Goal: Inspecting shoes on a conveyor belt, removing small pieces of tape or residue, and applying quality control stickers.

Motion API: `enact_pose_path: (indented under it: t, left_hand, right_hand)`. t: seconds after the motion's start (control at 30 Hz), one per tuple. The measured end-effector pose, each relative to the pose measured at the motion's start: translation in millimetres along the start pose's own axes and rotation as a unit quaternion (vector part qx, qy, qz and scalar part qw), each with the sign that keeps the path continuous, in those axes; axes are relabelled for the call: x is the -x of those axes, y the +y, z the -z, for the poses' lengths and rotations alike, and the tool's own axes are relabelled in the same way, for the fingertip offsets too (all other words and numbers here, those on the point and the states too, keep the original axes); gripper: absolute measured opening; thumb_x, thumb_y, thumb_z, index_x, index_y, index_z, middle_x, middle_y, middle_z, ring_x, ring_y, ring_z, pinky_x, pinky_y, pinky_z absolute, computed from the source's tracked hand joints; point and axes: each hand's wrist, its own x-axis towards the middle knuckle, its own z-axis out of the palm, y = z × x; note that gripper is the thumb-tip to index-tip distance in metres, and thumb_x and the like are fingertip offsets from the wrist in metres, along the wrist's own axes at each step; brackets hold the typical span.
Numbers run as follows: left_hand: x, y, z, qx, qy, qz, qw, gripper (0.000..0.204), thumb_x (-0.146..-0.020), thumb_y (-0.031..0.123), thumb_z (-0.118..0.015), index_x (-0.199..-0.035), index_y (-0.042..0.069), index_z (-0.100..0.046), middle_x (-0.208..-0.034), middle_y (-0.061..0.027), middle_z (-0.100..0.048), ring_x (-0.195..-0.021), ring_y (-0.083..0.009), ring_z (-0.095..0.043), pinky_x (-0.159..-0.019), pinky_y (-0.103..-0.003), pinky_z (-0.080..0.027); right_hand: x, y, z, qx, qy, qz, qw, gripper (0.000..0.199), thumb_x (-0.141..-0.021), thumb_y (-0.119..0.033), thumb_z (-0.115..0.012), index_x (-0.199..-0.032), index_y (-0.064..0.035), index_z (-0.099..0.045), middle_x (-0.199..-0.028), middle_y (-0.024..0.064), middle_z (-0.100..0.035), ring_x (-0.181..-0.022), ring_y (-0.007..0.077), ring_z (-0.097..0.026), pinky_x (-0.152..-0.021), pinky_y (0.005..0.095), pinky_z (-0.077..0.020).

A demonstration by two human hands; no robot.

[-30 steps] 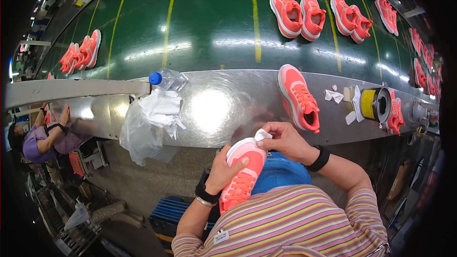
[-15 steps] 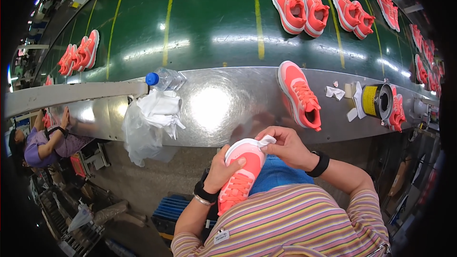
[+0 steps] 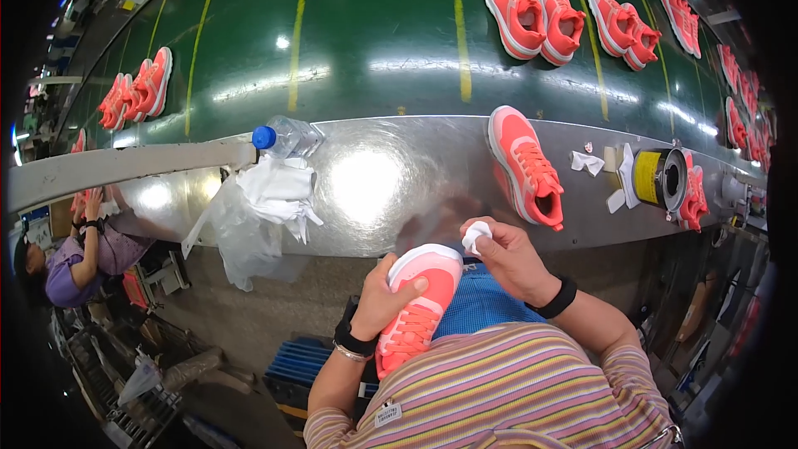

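A coral-pink running shoe [image 3: 430, 288] with a white sole is gripped in my left hand [image 3: 380, 300], toe pointing away from me, thumb across its upper. Beside the toe, apart from it, my right hand [image 3: 514, 262] pinches a small crumpled white cloth [image 3: 476, 237]. On the metal ledge ahead and to the right lies a second pink shoe [image 3: 525, 165], its toe toward the green belt. The underside of the held shoe is hidden.
The green conveyor belt [image 3: 366, 33] carries several pairs of pink shoes. On the metal ledge [image 3: 432, 158] are a blue-capped bottle [image 3: 291, 138], stacked white cloths [image 3: 278, 191] in a plastic bag, and a yellow-labelled can [image 3: 658, 177]. A pale metal bar [image 3: 133, 168] juts in from the left, near a co-worker [image 3: 73, 270].
My right hand has drawn the white cloth off the shoe's toe and a little to the right. The shoes on the belt have shifted slightly. The co-worker's arms have moved.
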Motion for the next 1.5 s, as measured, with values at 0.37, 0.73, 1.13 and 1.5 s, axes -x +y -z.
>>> enact_pose_path:
  t: [0.37, 0.73, 1.13, 1.5]
  left_hand:
    - [-119.5, -16.7, 43.1, -0.165, 0.025, -0.046, 0.985, 0.05, -0.077, 0.032, -0.069, -0.106, -0.006, -0.054, -0.093, -0.0151, -0.063, -0.083, -0.0173, -0.059, -0.075, -0.029, -0.048]
    - [-131.1, 19.7, 28.8, -0.679, 0.035, -0.183, 0.71, 0.088, -0.064, 0.039, -0.076, -0.122, -0.011, -0.033, -0.115, -0.0242, -0.043, -0.107, -0.0351, -0.045, -0.088, -0.041, -0.041]
    - [-144.4, 13.7, 13.1, -0.686, -0.007, -0.083, 0.723, 0.082, -0.071, 0.031, -0.069, -0.124, -0.013, -0.025, -0.109, -0.0247, -0.038, -0.099, -0.0383, -0.041, -0.088, -0.041, -0.037]
    - [-145.7, 17.4, 11.2, -0.716, -0.023, -0.06, 0.695, 0.08, -0.073, 0.03, -0.069, -0.122, -0.014, -0.024, -0.111, -0.0218, -0.037, -0.1, -0.0364, -0.043, -0.082, -0.041, -0.045]
  right_hand:
    - [-113.7, 58.1, 33.2, 0.265, 0.137, 0.154, 0.942, 0.02, -0.079, -0.011, -0.067, -0.096, 0.0005, -0.063, -0.082, -0.0001, -0.06, -0.07, 0.0057, -0.05, -0.062, 0.0211, -0.0417]
    - [-134.6, 48.7, 45.8, 0.141, 0.143, 0.153, 0.967, 0.012, -0.079, -0.003, -0.062, -0.091, -0.0024, -0.063, -0.077, -0.0002, -0.058, -0.065, 0.004, -0.051, -0.058, 0.0195, -0.0425]
    - [-168.5, 52.6, 27.3, 0.419, 0.099, 0.281, 0.858, 0.008, -0.073, -0.001, -0.058, -0.081, -0.0012, -0.062, -0.08, 0.0131, -0.056, -0.075, 0.0308, -0.055, -0.068, 0.0368, -0.0451]
    - [-160.5, 55.4, 29.7, 0.424, 0.098, 0.313, 0.844, 0.007, -0.074, 0.0, -0.057, -0.08, -0.0027, -0.06, -0.077, 0.0122, -0.055, -0.074, 0.0299, -0.055, -0.065, 0.0369, -0.045]
